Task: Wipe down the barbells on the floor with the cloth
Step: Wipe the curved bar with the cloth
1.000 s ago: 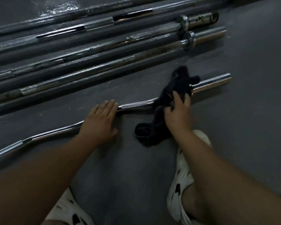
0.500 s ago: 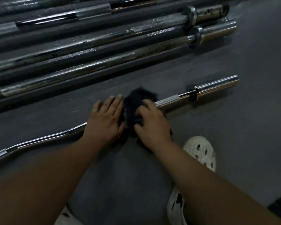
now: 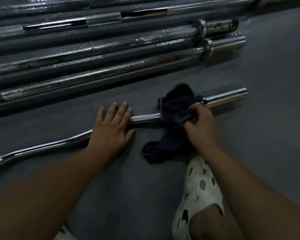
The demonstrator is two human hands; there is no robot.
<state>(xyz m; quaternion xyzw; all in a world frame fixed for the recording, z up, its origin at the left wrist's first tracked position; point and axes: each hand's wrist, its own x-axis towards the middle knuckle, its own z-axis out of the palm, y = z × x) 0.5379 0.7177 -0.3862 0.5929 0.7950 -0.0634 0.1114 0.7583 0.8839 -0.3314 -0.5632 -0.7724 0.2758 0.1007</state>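
The cambered curl bar [image 3: 144, 117] lies on the dark floor [image 3: 267, 144] nearest the person. Beyond it is a row of straight barbells [image 3: 93, 77], several blotched with what looks like rust. The left hand [image 3: 111, 130] lies flat across the curl bar's shaft with its fingers straight and spread, pinning the bar rather than gripping it. The right hand [image 3: 201, 130] has its fingers curled round the black cloth [image 3: 177, 103], which is bunched over the bar just inside the chrome sleeve [image 3: 225, 97]. A loose tail of the cloth trails on the floor beside a white clog [image 3: 200, 186]. The main risk is probably roll: a bent bar held down only by an open palm may twist or skid when the cloth is pushed hard along it, and the wipe would then miss the underside. The trailing tail could get trapped under the bar or the clog and tug the cloth out of the grip. The knurled stretch may snag fibres. The bunched cloth also covers the joint between shaft and sleeve, so grime there could go unnoticed. The straight barbells look unwiped, so most of the task likely remains.
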